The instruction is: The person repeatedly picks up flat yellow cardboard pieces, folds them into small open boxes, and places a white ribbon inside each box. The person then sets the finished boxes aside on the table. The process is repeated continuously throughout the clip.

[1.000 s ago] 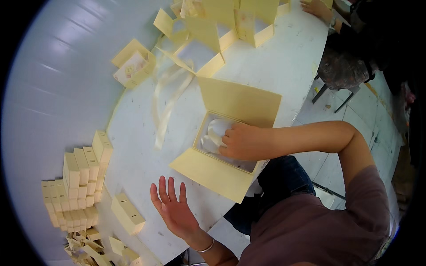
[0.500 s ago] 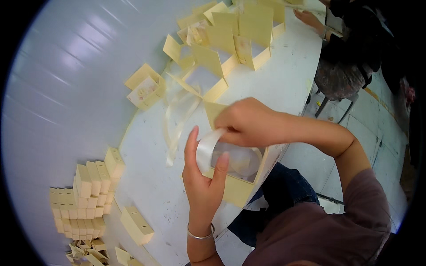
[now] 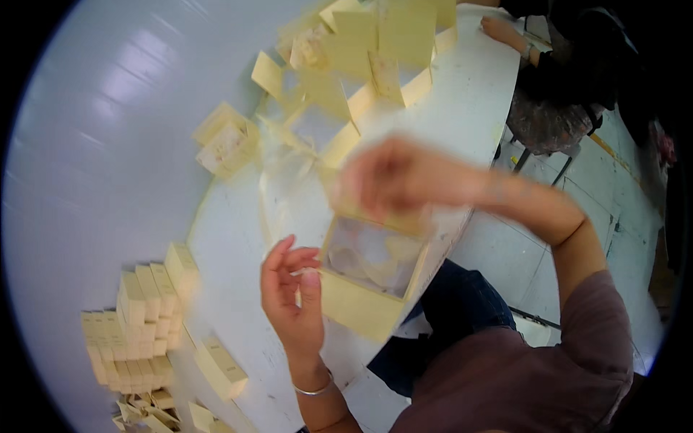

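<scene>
An open cream box with a pale grey inside lies on the table in front of me. A strip of pale ribbon curves inside it. At the box's left edge is my left hand, its fingers loosely curled with a gap to the thumb; I see nothing held in them. My right hand is over the far side of the box and smeared by motion, so its fingers and anything in them cannot be made out. More pale ribbon trails on the table beyond my left hand.
Open cream boxes crowd the far side, and another open box sits apart at the left. Closed boxes are stacked at the lower left, with a single box nearer. A co-worker's hand rests at the table's far right edge.
The white ribbon loop around my left hand's fingers is gone from there. My left hand has moved left, off the box's inside. My right hand has lifted away and is blurred.
</scene>
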`<state>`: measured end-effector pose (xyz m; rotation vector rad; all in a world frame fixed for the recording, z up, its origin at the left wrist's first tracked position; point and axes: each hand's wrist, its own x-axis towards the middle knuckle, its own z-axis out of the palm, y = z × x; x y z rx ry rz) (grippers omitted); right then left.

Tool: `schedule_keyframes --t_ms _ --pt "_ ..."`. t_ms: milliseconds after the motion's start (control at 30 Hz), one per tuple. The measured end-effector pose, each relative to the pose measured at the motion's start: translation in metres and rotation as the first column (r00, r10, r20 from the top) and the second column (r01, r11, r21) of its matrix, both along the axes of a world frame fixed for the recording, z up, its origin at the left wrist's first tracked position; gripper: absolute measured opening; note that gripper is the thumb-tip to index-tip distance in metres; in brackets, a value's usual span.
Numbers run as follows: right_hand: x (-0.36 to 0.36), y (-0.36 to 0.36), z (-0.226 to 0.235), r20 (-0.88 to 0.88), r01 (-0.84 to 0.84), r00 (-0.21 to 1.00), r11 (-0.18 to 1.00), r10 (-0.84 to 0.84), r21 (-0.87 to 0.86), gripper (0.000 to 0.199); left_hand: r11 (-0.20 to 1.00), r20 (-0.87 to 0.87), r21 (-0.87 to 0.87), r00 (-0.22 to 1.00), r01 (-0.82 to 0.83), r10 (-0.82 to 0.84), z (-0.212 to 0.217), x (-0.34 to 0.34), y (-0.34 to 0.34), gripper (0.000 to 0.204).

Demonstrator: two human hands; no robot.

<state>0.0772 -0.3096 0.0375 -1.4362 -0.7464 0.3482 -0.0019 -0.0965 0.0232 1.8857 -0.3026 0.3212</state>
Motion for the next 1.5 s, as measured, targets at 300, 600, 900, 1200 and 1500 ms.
schedule_keyframes --t_ms 300,600,900,1200,1500 --pt "-0.105 -0.383 -0.04 0.42 0.936 0.051 -0.103 -0.906 -0.336 0.024 0.827 0.124 0.412 0.922 -0.383 0.366 -0.044 -0.026 0.03 0.072" --pt "-0.137 -0.24 0.042 0.25 0.792 0.544 0.391 -0.801 -0.469 0.024 0.759 -0.482 -0.584 0.875 -0.288 -0.039 -0.074 -0.034 0.005 0.059" --pt "0.028 0.042 -0.065 -0.137 -0.111 0.99 0.797 0.036 -0.594 0.017 0.629 -0.596 -0.687 0.777 -0.364 -0.202 -0.086 -0.036 0.015 0.046" --pt "0.019 0.083 -0.118 0.152 -0.077 0.965 0.784 0.214 -0.616 0.011 0.709 -0.62 -0.591 0.779 -0.385 -0.095 -0.093 -0.045 0.025 0.046" --pt "0.017 0.081 -0.119 0.138 -0.095 0.963 0.77 0.232 -0.632 0.004 0.668 -0.626 -0.606 0.777 -0.431 -0.066 -0.093 -0.042 0.022 0.049"
